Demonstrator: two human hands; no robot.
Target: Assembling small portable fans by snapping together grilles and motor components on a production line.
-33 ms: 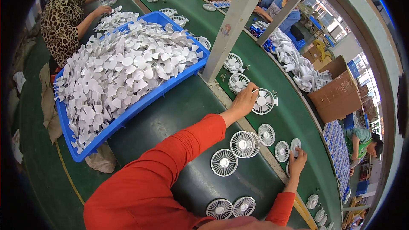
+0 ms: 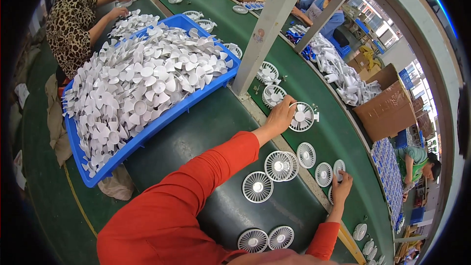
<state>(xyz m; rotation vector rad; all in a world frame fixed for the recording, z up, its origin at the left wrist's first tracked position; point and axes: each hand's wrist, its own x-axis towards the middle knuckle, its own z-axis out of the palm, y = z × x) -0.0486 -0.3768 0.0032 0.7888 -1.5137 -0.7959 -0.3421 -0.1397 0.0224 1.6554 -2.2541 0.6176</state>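
My left hand (image 2: 280,117) is closed on the edge of a round white fan housing (image 2: 302,117) with fan blades inside, over the green belt. My right hand (image 2: 342,187) grips a round white grille cover (image 2: 339,167) with its fingertips, lower along the same belt. Beside the right hand lies another grille cover (image 2: 324,174), with one more (image 2: 306,155) a little farther up. Just beyond my left hand sits a fan housing (image 2: 273,95) on the belt. On the dark table, grille covers (image 2: 258,187) lie near my left forearm, two of them overlapping.
A blue tray (image 2: 162,121) heaped with white fan blades (image 2: 147,71) stands on the left. A grey post (image 2: 267,32) rises between it and the belt (image 2: 343,140). Across the belt are white plastic parts (image 2: 338,71) and a cardboard box (image 2: 387,105). Co-workers sit at far left and right.
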